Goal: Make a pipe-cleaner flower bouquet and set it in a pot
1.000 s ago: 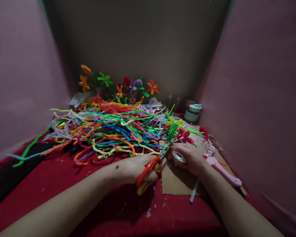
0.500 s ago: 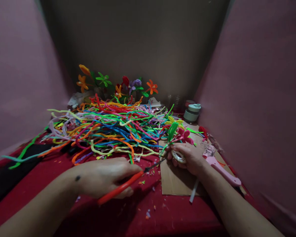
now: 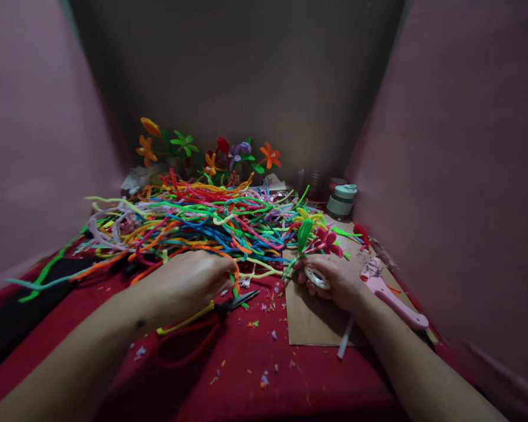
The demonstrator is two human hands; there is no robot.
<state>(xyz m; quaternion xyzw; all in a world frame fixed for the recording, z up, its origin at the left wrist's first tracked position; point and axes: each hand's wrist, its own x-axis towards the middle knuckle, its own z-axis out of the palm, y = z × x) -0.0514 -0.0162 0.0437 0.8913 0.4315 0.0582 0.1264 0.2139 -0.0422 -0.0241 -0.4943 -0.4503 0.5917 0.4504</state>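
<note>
On my feed a white card, behind the cardboard and to its left, bears a reddish mark too small for me to read. My right hand is above the cardboard, fingers curled round a glossy white ring-shaped roll and thumb side pinching the thin stalks of a flower. That flower, fuzzy and pink with a looped green leaf, sits over the cardboard's left part; its lower stalks are partly hidden by the fingers.

Left of the cardboard is my left hand, knuckles up. Its fingertips are out of sight, so I cannot tell whether it grips anything. Just beside it are the scissors, metal blades pointing toward the cardboard, one handle yellow, the red one blurred in shadow.

Fuzzy, bendy stems tangle in a heap left of the cardboard. On its right side rests a smooth pink tool, its head hard to make out. A translucent rod crosses its near edge, partly covered by my right forearm. Behind it stands a squat cup with a pale lid.
</note>
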